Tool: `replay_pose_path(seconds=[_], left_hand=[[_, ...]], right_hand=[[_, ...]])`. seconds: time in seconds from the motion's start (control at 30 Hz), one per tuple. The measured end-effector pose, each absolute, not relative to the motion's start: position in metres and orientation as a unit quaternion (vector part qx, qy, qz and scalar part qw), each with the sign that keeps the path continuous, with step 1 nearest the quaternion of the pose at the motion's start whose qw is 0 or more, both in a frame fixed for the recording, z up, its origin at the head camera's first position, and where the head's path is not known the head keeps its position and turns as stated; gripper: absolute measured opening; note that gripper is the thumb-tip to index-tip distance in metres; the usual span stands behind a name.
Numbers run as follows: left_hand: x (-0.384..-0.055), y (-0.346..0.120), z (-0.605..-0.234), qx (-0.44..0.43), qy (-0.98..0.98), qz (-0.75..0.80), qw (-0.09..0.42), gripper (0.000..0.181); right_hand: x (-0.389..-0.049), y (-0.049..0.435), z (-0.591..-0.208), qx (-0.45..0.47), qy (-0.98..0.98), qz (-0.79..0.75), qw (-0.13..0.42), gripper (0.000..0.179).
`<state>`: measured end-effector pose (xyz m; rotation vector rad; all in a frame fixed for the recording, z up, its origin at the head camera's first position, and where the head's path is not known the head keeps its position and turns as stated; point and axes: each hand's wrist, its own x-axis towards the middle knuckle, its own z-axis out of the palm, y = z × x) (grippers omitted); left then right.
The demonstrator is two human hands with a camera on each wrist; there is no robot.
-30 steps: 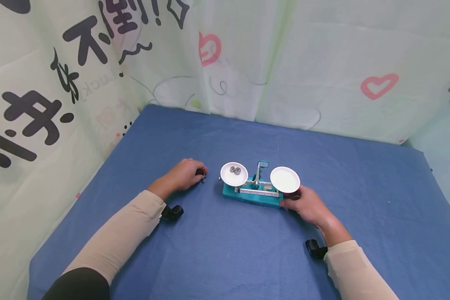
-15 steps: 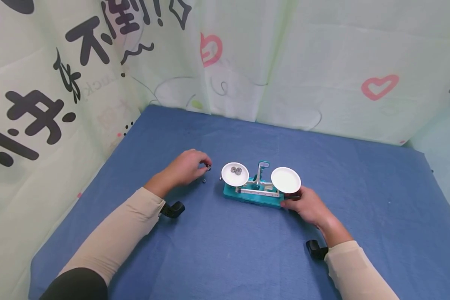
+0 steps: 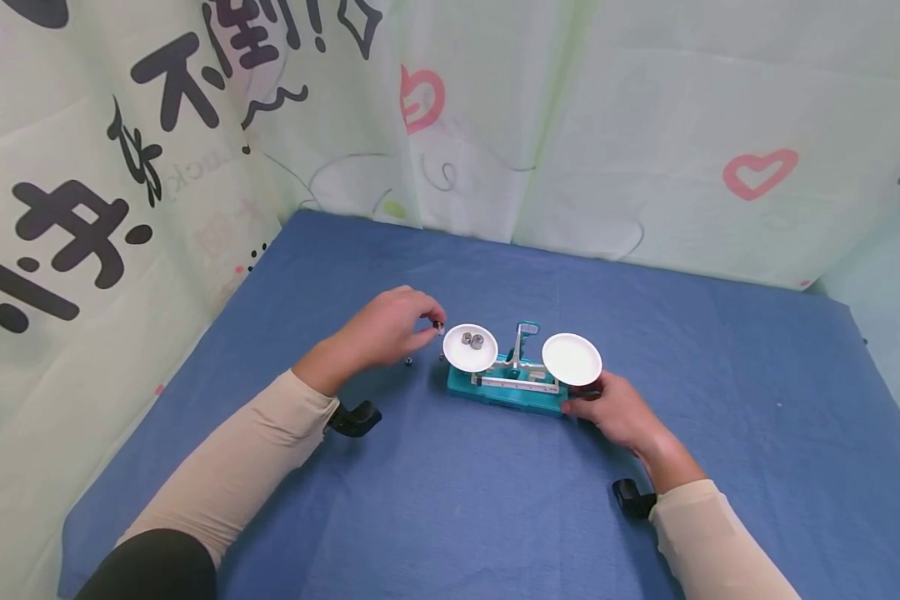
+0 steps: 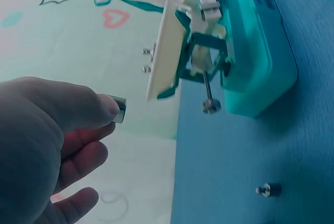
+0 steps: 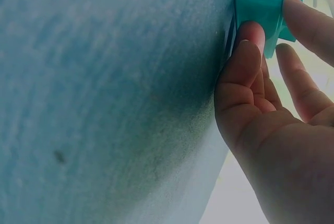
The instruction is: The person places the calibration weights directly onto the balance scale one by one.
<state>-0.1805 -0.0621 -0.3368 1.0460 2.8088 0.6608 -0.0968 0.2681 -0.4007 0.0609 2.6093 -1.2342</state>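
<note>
A teal balance scale (image 3: 506, 397) with two white pans stands on the blue cloth. Its left pan (image 3: 468, 362) carries two metal weights (image 3: 477, 342); nothing lies in the right pan (image 3: 572, 360). My left hand (image 3: 390, 327) pinches a small metal weight (image 4: 120, 110) between thumb and forefinger, just left of the left pan and apart from it. The other left fingers are loosely bent. My right hand (image 3: 617, 410) holds the right end of the teal base (image 5: 261, 10), with its fingertips and thumb against it.
Another small weight (image 4: 270, 189) sits on the cloth left of the scale, below my left hand. An adjusting nut (image 4: 211, 106) sticks out from the scale's left end. Printed curtains (image 3: 645, 125) rise behind and left of the blue-covered table (image 3: 450, 500).
My left hand has lifted a weight off the cloth and carried it right, up to the left pan. Another weight stays on the cloth. My right hand keeps its place at the base.
</note>
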Motion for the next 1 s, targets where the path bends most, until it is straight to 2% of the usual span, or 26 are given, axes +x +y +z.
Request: replay_pose_path(seconds=[1.0], left_hand=[[-0.179, -0.036, -0.343, 0.386, 0.903, 0.185, 0.042, 0.017]], right_hand=[[-0.096, 0.269, -0.4, 0.019, 0.894, -0.43, 0.125, 0.046]])
